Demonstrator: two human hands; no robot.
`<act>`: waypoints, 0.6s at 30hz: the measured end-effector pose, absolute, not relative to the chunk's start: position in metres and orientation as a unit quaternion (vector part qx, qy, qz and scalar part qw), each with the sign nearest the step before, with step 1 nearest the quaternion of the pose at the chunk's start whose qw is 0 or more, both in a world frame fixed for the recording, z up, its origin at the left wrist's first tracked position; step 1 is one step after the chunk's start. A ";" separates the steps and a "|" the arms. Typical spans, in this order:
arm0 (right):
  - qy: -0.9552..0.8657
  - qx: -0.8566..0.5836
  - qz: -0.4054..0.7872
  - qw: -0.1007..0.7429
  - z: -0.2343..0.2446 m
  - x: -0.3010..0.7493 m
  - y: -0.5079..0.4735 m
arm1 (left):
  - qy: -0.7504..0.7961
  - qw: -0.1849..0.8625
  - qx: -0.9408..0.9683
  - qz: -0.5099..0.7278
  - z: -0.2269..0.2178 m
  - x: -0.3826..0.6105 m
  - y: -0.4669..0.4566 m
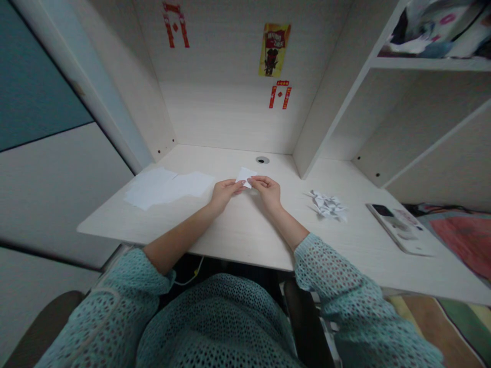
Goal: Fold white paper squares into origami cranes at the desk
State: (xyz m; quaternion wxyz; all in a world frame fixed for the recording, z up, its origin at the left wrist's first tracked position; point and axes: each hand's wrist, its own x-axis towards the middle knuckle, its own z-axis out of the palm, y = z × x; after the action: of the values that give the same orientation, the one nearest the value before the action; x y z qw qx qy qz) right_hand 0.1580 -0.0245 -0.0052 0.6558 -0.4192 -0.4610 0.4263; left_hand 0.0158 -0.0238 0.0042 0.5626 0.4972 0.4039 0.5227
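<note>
A pale wooden desk [238,230] fills the view, closed in by a back panel and by a slanting shelf divider [330,102] on the right. Loose white sheets [164,188] lie flat to the left, well apart from a flat printed booklet or device [399,227] at the far right. Between that and the hands sits a heap of crumpled paper [328,205]. A yellow sticker [274,49] and red strips [175,24] on the back panel carry writing too small to read. At mid-desk the left hand [223,193] and right hand [268,189] both pinch a small white paper [245,176], just in front of a round cable hole [262,160]; nothing blocks it.
</note>
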 end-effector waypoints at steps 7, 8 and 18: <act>-0.479 -0.413 0.405 0.661 -0.002 0.161 -0.026 | 0.409 0.606 0.493 0.471 0.002 0.012 -0.022; -0.485 -0.417 0.399 0.657 -0.001 0.161 -0.026 | 0.410 0.610 0.494 0.464 0.002 0.011 -0.022; -0.521 -0.422 0.381 0.637 -0.001 0.164 -0.024 | 0.423 0.581 0.508 0.475 0.004 0.014 -0.022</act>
State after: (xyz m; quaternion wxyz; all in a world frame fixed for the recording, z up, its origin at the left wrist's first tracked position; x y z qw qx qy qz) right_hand 0.1640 -0.0238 -0.0013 0.6366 -0.4216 -0.5211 0.3813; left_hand 0.0138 -0.0225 0.0040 0.5806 0.5078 0.4231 0.4754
